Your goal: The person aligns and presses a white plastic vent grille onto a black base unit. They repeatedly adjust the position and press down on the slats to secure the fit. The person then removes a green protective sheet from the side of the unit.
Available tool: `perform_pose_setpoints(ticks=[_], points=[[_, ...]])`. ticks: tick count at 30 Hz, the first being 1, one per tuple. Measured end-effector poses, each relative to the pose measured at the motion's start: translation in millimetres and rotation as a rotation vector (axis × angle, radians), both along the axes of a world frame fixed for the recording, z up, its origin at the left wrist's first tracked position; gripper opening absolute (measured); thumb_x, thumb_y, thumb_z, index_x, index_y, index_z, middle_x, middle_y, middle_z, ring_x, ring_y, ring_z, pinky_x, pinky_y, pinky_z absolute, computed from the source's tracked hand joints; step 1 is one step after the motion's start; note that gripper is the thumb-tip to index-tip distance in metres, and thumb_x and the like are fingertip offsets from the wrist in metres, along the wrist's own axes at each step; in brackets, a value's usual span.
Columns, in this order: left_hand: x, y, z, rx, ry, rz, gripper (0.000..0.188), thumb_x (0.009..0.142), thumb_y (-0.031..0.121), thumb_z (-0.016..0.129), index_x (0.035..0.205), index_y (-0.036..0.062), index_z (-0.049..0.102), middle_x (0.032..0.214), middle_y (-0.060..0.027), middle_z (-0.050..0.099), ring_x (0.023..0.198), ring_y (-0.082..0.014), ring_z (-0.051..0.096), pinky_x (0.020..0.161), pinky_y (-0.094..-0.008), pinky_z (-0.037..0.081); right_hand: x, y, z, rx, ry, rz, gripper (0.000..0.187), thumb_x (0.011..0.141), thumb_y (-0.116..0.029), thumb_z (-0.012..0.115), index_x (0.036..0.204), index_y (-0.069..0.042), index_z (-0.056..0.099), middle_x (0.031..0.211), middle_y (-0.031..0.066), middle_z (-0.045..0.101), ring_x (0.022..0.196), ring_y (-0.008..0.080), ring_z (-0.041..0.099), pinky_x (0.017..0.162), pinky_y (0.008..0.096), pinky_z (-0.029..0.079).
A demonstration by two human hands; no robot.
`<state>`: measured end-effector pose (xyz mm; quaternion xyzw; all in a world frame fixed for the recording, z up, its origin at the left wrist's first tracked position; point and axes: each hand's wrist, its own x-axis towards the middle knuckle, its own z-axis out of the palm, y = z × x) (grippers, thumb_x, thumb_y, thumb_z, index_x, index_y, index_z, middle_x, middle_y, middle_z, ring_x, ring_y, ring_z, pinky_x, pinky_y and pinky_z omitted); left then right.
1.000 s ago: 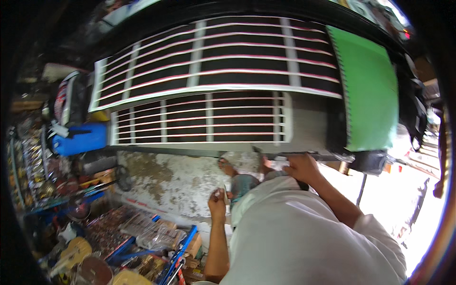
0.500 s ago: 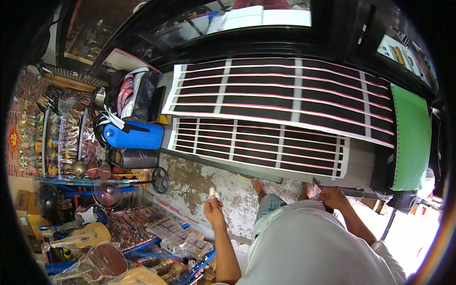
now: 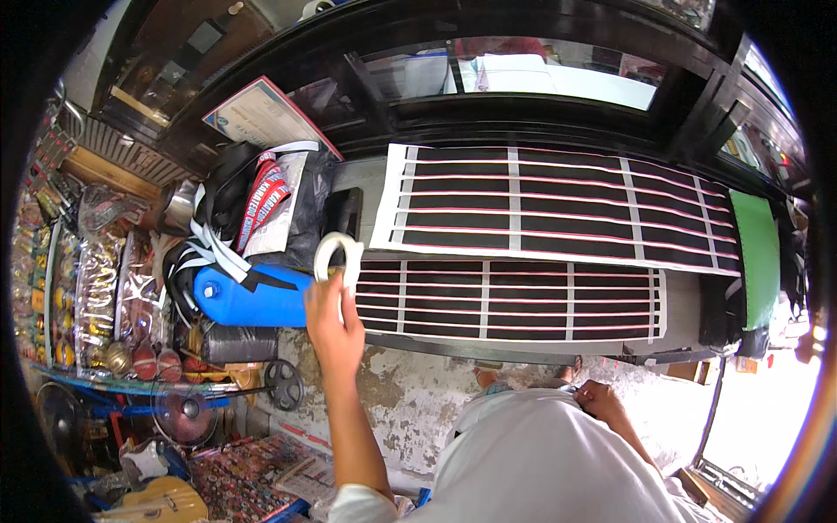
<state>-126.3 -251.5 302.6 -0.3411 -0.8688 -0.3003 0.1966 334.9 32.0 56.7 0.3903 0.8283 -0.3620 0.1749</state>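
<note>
While the tabletop (image 3: 683, 305) spans the frame from its centre to the right, two striped sheets lie lengthwise along it. The upper sheet (image 3: 571, 207), the bigger one, looks thin and flexible, likely light and easily creased, so its white left margin, just above the frame's centre, would be a sensible place to lift it. The lower sheet (image 3: 527, 302) sits just below it, nearer the bottom of the frame, and should behave the same way; its pale border at the right end seems the safest hold. At the left of the frame, a blue jug (image 3: 248, 298) looks like stiff, smooth plastic; whether it is full cannot be told, so its weight is uncertain. A green cover (image 3: 755, 260) at the far right seems smooth and perhaps a little slippery. Left of centre, the left grip (image 3: 333, 329) is raised, with the fingers closed around the bottom of a roll. At lower right of centre, the right grip (image 3: 600, 399) hangs low, and I cannot tell whether it is holding anything. Smallest is that pale roll (image 3: 353, 261), standing up from the left grip in front of the jug's right end and the lower sheet's left end. It should be light, fairly firm as a ring and hardly fragile, perhaps tacky if it is tape; its rim, pinched across the width, offers the surest hold.
</note>
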Motion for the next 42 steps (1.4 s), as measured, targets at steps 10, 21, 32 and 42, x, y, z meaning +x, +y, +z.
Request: perform_pose_setpoints(ticks=[10,21,32,42], points=[[-160.5,48.1,-39.0,-0.343,0.051,0.086,0.024,0.099,0.017,0.069,0.117,0.0028,0.077,0.111,-0.0225,0.072,0.104,-0.0453,0.068,0.091,-0.0545,0.053,16.2,-56.6,22.6,-0.033,0.022,-0.329,0.033,0.097,-0.043,0.072,0.104,-0.011,0.078,0.093,0.0188,0.079,0.090,0.0381,0.078,0.080,0.0504,0.061],[44.5,73.5,-130.1,0.210,-0.174,-0.051,0.033,0.113,0.020,0.060,0.140,0.0007,0.066,0.144,-0.0201,0.065,0.132,-0.0335,0.063,0.108,-0.0449,0.052,99.9,15.1,-25.4,0.238,0.287,-0.827,0.016,0.097,-0.010,0.068,0.110,-0.008,0.077,0.092,0.0105,0.080,0.086,0.0223,0.078,0.081,0.0373,0.060],[269.7,196.9,-250.0,-0.406,-0.396,-0.364,0.066,0.108,0.028,0.063,0.166,0.0058,0.040,0.174,-0.0233,0.032,0.160,-0.0455,0.032,0.124,-0.0654,0.032,112.9,240.8,-79.0,0.117,0.425,-0.905,0.031,0.091,-0.016,0.079,0.120,-0.004,0.073,0.104,0.0095,0.078,0.094,0.0200,0.073,0.084,0.0353,0.057],[337.2,253.1,-281.5,-0.469,-0.334,-0.253,0.075,0.109,0.039,0.062,0.170,0.0084,0.032,0.177,-0.0234,0.025,0.163,-0.0479,0.025,0.124,-0.0729,0.025,98.8,258.9,-94.0,-0.066,0.387,-0.759,0.029,0.089,-0.022,0.084,0.108,-0.001,0.076,0.094,0.0091,0.077,0.091,0.0201,0.072,0.083,0.0351,0.057]])
